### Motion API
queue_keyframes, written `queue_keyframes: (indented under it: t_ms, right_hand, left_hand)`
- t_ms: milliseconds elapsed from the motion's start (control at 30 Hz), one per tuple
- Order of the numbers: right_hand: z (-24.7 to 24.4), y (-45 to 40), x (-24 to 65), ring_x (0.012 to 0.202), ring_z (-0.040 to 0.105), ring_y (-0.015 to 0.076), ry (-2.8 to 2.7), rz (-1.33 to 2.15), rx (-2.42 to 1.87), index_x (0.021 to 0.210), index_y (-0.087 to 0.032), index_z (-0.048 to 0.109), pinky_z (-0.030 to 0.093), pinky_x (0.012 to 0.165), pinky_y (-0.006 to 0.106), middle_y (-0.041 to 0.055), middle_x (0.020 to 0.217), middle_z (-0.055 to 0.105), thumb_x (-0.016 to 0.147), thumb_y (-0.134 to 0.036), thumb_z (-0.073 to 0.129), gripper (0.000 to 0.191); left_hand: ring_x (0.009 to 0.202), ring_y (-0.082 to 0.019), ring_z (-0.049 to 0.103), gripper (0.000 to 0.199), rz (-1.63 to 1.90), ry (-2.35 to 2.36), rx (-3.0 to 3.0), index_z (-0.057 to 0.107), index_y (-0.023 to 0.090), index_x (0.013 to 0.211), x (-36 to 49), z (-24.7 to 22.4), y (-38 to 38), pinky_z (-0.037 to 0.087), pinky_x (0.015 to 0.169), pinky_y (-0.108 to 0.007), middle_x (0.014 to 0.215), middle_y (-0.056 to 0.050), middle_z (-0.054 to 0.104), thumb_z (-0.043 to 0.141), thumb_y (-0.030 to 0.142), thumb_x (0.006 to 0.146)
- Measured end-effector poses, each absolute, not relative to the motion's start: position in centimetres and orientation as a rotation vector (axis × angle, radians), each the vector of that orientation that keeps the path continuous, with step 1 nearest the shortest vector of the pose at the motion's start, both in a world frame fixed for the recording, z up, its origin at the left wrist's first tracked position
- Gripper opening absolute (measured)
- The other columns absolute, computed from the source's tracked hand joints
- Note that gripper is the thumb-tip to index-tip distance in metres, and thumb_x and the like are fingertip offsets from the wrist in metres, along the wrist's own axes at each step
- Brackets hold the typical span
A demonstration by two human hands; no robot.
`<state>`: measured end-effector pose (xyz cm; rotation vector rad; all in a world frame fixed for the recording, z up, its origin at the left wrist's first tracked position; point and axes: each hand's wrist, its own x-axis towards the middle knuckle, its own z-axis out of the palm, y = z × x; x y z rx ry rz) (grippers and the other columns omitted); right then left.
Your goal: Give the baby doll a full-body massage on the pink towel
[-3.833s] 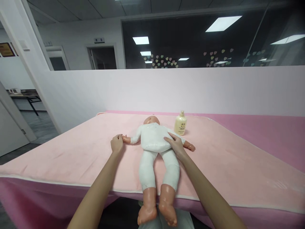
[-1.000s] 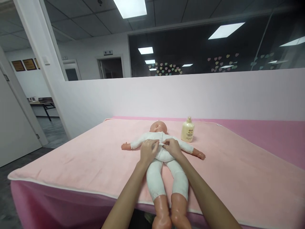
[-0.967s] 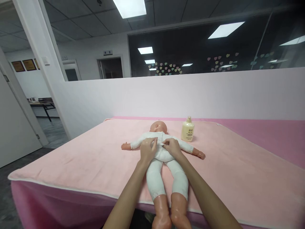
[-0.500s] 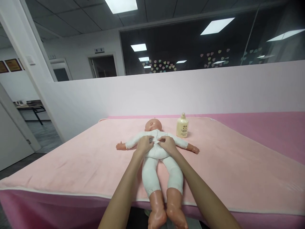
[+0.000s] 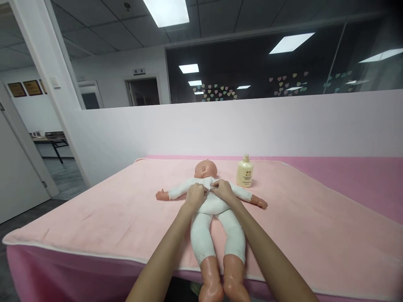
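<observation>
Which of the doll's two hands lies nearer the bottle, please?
The hand on the picture's right, on the same side of the doll as the bottle; the other hand lies far left.

The left hand (image 5: 195,196) has left the doll's (image 5: 212,206) outstretched hand (image 5: 162,195) for its chest; the right hand (image 5: 223,189) has shifted from the torso's side to the chest, near the left
</observation>
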<state>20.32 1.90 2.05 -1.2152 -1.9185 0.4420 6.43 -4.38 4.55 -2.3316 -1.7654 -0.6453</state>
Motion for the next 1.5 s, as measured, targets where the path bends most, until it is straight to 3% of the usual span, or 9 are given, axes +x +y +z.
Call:
queue_keyframes:
  t_ms: [100,200,333,467,833,933,1067,1367,1500]
  right_hand:
    - [2.6,2.3,20.1,0.081,0.065,0.0223,-1.94,0.394,-1.335,0.067,-0.021,0.072,0.045,0.076,0.029,0.0058,0.077,0.071,0.066,-0.016,0.064,0.01]
    - [2.5,2.3,20.0,0.08,0.065,0.0201,-1.92,0.356,-1.401,0.071,-0.021,0.073,0.045,0.074,0.026,0.0055,0.079,0.071,0.071,-0.02,0.064,0.009]
    - [2.0,2.3,20.1,0.082,0.065,0.0189,-1.909,0.344,-1.354,0.073,-0.022,0.073,0.045,0.076,0.026,0.004,0.083,0.071,0.073,-0.02,0.064,0.009]
    - [1.7,2.5,20.2,0.081,0.065,0.0189,-1.899,0.359,-1.338,0.073,-0.021,0.072,0.045,0.076,0.026,0.0043,0.083,0.071,0.073,-0.02,0.064,0.008]
    - [2.3,1.2,20.4,0.088,0.061,0.0185,-2.013,0.344,-1.317,0.078,-0.021,0.07,0.04,0.079,0.025,0.0031,0.088,0.07,0.076,-0.015,0.048,0.023]
    - [2.4,1.0,20.1,0.088,0.06,0.0187,-1.931,0.216,-1.389,0.092,-0.02,0.065,0.039,0.077,0.026,0.0052,0.09,0.068,0.084,-0.02,0.041,0.026]
    - [2.1,1.7,19.7,0.102,0.055,0.0214,-1.872,0.041,-1.434,0.11,-0.015,0.057,0.038,0.082,0.027,0.0119,0.109,0.061,0.081,-0.022,0.048,0.031]
    - [2.9,4.3,20.0,0.081,0.062,0.022,-2.008,0.223,-1.58,0.076,-0.017,0.069,0.038,0.066,0.027,0.0119,0.084,0.069,0.08,-0.036,0.057,0.023]
    - [3.8,4.3,19.8,0.085,0.062,0.0254,-2.079,0.167,-1.678,0.076,-0.015,0.068,0.039,0.067,0.029,0.0149,0.086,0.068,0.08,-0.037,0.056,0.025]
  left_hand:
    - [0.084,-0.024,0.061,0.028,-0.575,-1.757,-2.335,0.072,0.02,0.083,6.8,5.0,-4.7,0.043,0.077,-0.035,0.081,-0.01,0.068,0.045,0.015,0.078]
    - [0.085,-0.022,0.06,0.03,-0.787,-1.869,-2.185,0.069,0.02,0.094,7.1,4.9,-4.4,0.043,0.078,-0.033,0.088,-0.007,0.068,0.041,0.02,0.083]
    - [0.102,-0.021,0.054,0.036,-1.03,-1.797,-1.982,0.059,0.019,0.113,7.1,4.2,-3.3,0.04,0.087,-0.033,0.11,-0.008,0.062,0.041,0.013,0.083]
    - [0.116,-0.02,0.046,0.037,-0.927,-1.665,-2.133,0.057,0.024,0.115,6.7,3.7,-1.9,0.032,0.099,-0.036,0.121,-0.004,0.058,0.045,0.011,0.082]
    - [0.09,-0.022,0.061,0.014,-0.905,-1.985,-2.107,0.069,0.02,0.082,6.9,4.3,-0.2,0.038,0.084,-0.034,0.09,-0.006,0.07,0.055,0.02,0.081]
    - [0.088,-0.021,0.062,0.013,-1.034,-1.958,-2.091,0.07,0.02,0.081,6.7,3.9,-0.2,0.04,0.083,-0.033,0.089,-0.006,0.07,0.057,0.022,0.08]
    - [0.083,-0.019,0.063,0.011,-1.319,-1.957,-2.066,0.072,0.021,0.081,6.0,2.8,0.2,0.043,0.078,-0.03,0.087,-0.005,0.071,0.063,0.025,0.077]
    - [0.085,-0.017,0.062,0.012,-1.59,-1.925,-2.061,0.073,0.023,0.084,5.2,1.4,0.9,0.046,0.08,-0.029,0.09,-0.003,0.071,0.064,0.023,0.075]
    - [0.094,-0.016,0.062,0.017,-1.681,-1.854,-2.09,0.072,0.023,0.086,5.1,1.1,0.3,0.045,0.089,-0.031,0.096,-0.002,0.07,0.058,0.018,0.078]
